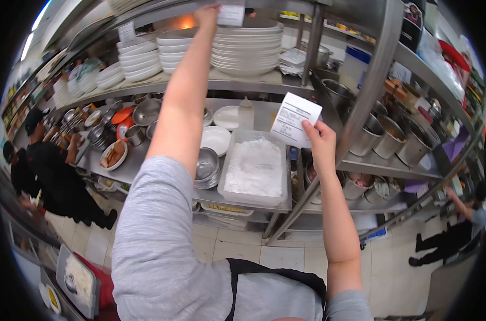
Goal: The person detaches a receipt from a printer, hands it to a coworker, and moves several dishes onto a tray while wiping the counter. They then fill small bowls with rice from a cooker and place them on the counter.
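Observation:
A printed paper slip (297,119) is pinched between the thumb and fingers of my right hand (320,140), held up above a clear tub of white powder (255,170). My left arm stretches up and forward, and my left hand (206,15) is at the top of the view, at the edge of the upper shelf. Its fingers are pressed together beside another white slip (231,13) that hangs there. Below that slip stands a tall stack of white plates (247,49).
Metal bowls (205,166), a squeeze bottle (246,113) and a white plate (216,140) lie on the counter. A slanted metal post (372,80) rises right of my right hand. Co-workers in dark clothes stand at the left (53,166) and far right (457,230).

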Tool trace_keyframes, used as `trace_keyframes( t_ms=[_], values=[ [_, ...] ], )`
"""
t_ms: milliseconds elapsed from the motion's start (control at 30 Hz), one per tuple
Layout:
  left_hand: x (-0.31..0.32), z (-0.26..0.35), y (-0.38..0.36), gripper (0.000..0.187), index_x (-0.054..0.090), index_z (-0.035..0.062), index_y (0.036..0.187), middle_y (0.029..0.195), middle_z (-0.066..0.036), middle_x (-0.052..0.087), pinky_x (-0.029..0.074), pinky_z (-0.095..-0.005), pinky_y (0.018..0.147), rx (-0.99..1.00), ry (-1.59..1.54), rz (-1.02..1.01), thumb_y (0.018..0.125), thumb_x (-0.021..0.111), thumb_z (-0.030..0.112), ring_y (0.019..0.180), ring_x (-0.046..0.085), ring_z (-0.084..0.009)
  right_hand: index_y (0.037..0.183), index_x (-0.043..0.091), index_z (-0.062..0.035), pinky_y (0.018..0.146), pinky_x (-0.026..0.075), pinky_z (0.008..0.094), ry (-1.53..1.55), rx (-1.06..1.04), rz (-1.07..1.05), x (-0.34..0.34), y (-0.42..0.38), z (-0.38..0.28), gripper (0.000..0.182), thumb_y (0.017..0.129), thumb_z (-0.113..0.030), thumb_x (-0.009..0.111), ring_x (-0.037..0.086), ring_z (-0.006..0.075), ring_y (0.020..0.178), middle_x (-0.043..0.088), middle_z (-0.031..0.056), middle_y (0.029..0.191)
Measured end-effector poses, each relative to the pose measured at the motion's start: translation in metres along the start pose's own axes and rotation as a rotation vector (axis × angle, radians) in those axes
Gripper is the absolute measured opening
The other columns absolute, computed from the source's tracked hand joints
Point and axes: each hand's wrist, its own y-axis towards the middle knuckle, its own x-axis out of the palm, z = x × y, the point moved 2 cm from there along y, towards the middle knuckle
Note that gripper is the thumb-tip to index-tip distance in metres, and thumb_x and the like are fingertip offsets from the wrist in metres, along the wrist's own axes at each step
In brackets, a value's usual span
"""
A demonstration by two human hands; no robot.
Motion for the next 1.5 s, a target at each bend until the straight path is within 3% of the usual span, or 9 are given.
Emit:
trace_keyframes(
  t_ms=[67,233,333,433,633,1000,1200,1333,1500],
  values=[
    [0.001,-0.037,0.036,0.018,0.064,0.0034,0.081,0.076,-0.010,0.062,0.044,-0.0304,0.063,0.078,-0.011,-0.032,0.063,0.060,0.005,0.070,0.057,-0.0196,0.084,0.060,0.0044,0.060,0.038,0.0189,0.077,0.046,0.034,0.001,0.004,-0.002,0.020,0.080,-0.015,0.058,0.048,0.0044,0.065,0.058,0.0001,0.073],
    [0.005,0.057,-0.009,0.016,0.063,0.0017,0.080,0.073,-0.008,0.061,0.043,-0.0306,0.058,0.084,0.122,-0.009,0.066,0.062,0.009,0.066,0.055,-0.0185,0.089,0.060,0.0040,0.061,0.041,0.0202,0.248,0.144,0.049,0.005,0.012,-0.005,0.021,0.080,-0.015,0.058,0.053,0.0069,0.066,0.061,0.0031,0.078],
    [-0.010,0.083,-0.071,0.015,0.060,0.0002,0.082,0.073,-0.006,0.060,0.042,-0.0282,0.060,0.512,0.333,0.157,0.068,0.061,0.006,0.065,0.054,-0.0165,0.089,0.061,0.0024,0.064,0.043,0.0213,0.270,0.143,0.040,0.006,0.014,-0.001,0.020,0.080,-0.014,0.057,0.056,0.0078,0.068,0.061,0.0042,0.080],
    [-0.022,0.103,-0.181,0.025,0.058,0.0012,0.094,0.079,-0.003,0.060,0.043,-0.0224,0.066,-0.038,-0.034,-0.494,0.075,0.063,0.018,0.070,0.054,-0.0094,0.088,0.061,0.0025,0.064,0.043,0.0212,0.293,0.142,0.051,0.010,0.015,0.001,0.019,0.080,-0.015,0.057,0.055,0.0077,0.068,0.061,0.0041,0.080],
    [-0.020,0.103,-0.298,0.022,0.046,0.0057,0.082,0.077,-0.006,0.059,0.043,-0.0213,0.066,-0.300,-0.161,-0.612,0.072,0.066,0.006,0.072,0.055,-0.0101,0.089,0.061,0.0020,0.066,0.041,0.0211,0.269,0.167,0.007,0.031,0.023,0.007,0.021,0.081,-0.017,0.057,0.055,0.0078,0.069,0.061,0.0042,0.081],
    [0.018,0.073,-0.092,0.016,0.062,0.0029,0.087,0.072,-0.009,0.061,0.042,-0.0249,0.064,0.264,-0.183,-0.181,0.071,0.059,0.006,0.068,0.056,-0.0166,0.092,0.062,0.0014,0.070,0.041,0.0214,0.295,0.158,0.046,0.033,0.007,0.000,0.022,0.084,-0.016,0.051,0.054,0.0078,0.076,0.061,0.0039,0.083],
    [0.034,0.060,-0.074,0.020,0.057,0.0052,0.090,0.074,-0.003,0.059,0.044,-0.0230,0.068,0.082,0.547,-0.164,0.071,0.063,0.002,0.070,0.056,-0.0160,0.093,0.061,0.0020,0.071,0.040,0.0213,0.195,0.090,0.054,0.016,-0.013,-0.004,0.021,0.084,-0.014,0.051,0.053,0.0076,0.078,0.061,0.0036,0.087],
    [0.054,0.053,-0.063,0.024,0.059,0.0065,0.097,0.086,-0.006,0.060,0.045,-0.0262,0.075,0.040,0.495,-0.207,0.074,0.062,0.004,0.081,0.057,-0.0189,0.093,0.061,0.0024,0.074,0.039,0.0215,0.197,0.123,0.023,0.006,-0.025,-0.014,0.022,0.084,-0.014,0.051,0.052,0.0084,0.081,0.061,0.0042,0.088],
    [0.078,0.008,-0.004,0.011,0.062,0.0055,0.070,0.068,-0.015,0.060,0.044,-0.0363,0.065,0.374,0.354,0.119,0.063,0.053,0.006,0.069,0.058,-0.0293,0.094,0.061,0.0009,0.078,0.036,0.0208,0.174,-0.005,0.036,-0.010,-0.040,-0.041,0.020,0.083,-0.012,0.052,0.049,0.0079,0.085,0.057,0.0021,0.089]
  ],
)
